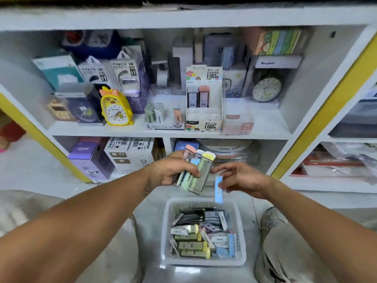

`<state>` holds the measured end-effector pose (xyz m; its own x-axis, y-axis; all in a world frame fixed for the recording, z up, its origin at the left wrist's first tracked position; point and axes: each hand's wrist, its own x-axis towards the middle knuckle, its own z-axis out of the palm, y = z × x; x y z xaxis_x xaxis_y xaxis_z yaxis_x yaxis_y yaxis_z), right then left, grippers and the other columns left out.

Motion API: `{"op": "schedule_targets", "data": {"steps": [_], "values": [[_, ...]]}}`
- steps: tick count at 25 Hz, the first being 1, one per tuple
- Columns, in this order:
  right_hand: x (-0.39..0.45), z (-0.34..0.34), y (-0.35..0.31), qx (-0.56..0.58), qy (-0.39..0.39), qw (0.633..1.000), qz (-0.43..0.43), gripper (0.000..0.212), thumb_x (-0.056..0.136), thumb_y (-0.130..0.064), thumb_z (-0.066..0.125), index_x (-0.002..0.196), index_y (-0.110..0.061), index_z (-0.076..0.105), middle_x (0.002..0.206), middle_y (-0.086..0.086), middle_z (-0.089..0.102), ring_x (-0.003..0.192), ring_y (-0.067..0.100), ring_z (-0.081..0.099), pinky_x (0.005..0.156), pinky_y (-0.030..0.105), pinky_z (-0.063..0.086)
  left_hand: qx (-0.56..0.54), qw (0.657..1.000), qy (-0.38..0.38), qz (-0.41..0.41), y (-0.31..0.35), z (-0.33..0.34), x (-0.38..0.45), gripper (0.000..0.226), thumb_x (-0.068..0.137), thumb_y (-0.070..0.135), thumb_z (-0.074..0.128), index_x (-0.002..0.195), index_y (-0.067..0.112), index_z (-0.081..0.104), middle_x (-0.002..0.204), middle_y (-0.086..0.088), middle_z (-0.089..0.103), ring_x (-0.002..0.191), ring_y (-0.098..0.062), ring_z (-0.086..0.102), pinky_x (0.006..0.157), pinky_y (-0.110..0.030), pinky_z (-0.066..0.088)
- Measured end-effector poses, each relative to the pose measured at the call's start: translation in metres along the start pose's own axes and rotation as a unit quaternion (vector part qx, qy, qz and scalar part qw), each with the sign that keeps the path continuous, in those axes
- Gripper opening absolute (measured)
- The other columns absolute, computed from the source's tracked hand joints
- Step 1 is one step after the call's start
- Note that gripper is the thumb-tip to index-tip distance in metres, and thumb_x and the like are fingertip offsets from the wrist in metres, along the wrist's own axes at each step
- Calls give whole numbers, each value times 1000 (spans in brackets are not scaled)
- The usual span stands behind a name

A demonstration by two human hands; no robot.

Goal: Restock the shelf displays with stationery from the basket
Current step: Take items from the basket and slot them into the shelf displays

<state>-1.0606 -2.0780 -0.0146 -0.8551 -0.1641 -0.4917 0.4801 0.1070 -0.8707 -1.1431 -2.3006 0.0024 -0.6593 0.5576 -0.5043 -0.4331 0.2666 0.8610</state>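
White shelving unit with yellow edge trim on pale floor.

A basket is set at lower centre, on the floor before the shelf unit. Above it, at mid-frame, a fan of lead cases is held in the left hand, with the right hand just to its right. A display box is placed at centre on the shelf, a duck clock to its left and a round clock at upper right.
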Motion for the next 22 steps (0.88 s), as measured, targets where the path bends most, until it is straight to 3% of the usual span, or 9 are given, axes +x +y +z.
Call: {"op": "schedule_targets", "data": {"steps": [4,6,8,11,14,17,19,20,22], "values": [[-12,5,-78,-80,49,989,-117,26,81,14,71,106,5,67,81,13,67,70,14,67,66,24,58,-15,999,29,33,62,-5,-29,42,68,-20,66,108,-7,67,106,-28,69,96,-40,68,82,-52,57],[-15,4,-117,-122,103,970,-185,22,82,13,72,102,7,67,79,13,63,61,6,66,60,16,54,-41,996,60,45,91,-17,-40,36,70,-18,66,103,-7,67,102,-28,69,91,-40,69,75,-52,59],[-15,2,-147,-124,136,956,-229,20,83,13,71,102,8,65,86,19,66,64,11,70,60,15,54,-60,993,91,48,115,-32,-49,29,73,-15,65,99,-3,67,94,-25,69,85,-36,69,77,-52,59],[-6,2,-173,-70,133,960,-234,22,86,15,66,108,11,64,96,23,66,74,25,74,70,25,62,-63,991,114,40,141,-54,-55,21,78,-11,62,96,-2,65,93,-22,68,81,-32,69,77,-44,59],[10,6,-190,-59,131,961,-237,20,88,13,65,108,11,64,96,27,69,68,26,74,68,27,62,-87,987,129,37,159,-75,-50,34,83,-8,58,116,-1,61,118,-26,60,108,-37,62,98,-50,49],[29,8,-205,-52,121,960,-248,13,86,11,68,99,9,67,95,29,72,79,30,75,75,30,63,-136,977,154,53,174,-90,-42,23,83,-9,58,102,2,65,109,-21,66,94,-32,68,85,-45,57],[43,8,-215,-125,134,950,-252,7,85,5,72,92,3,72,92,22,75,87,32,75,84,36,61,-143,973,175,54,181,-100,-39,21,83,-7,61,98,7,66,98,-17,70,77,-28,72,65,-39,61],[50,7,-219,-190,148,937,-253,7,85,3,74,89,-3,74,89,15,76,87,31,74,87,37,60,-143,971,185,54,183,-105,-38,23,82,-5,62,100,9,66,97,-16,70,73,-27,72,62,-36,60],[67,9,-225,-318,174,894,-263,19,82,3,74,88,-14,74,83,0,72,78,21,67,85,37,58,-139,970,193,50,182,-116,-36,33,80,-3,64,109,13,63,107,-14,69,86,-29,70,83,-37,56]]}}
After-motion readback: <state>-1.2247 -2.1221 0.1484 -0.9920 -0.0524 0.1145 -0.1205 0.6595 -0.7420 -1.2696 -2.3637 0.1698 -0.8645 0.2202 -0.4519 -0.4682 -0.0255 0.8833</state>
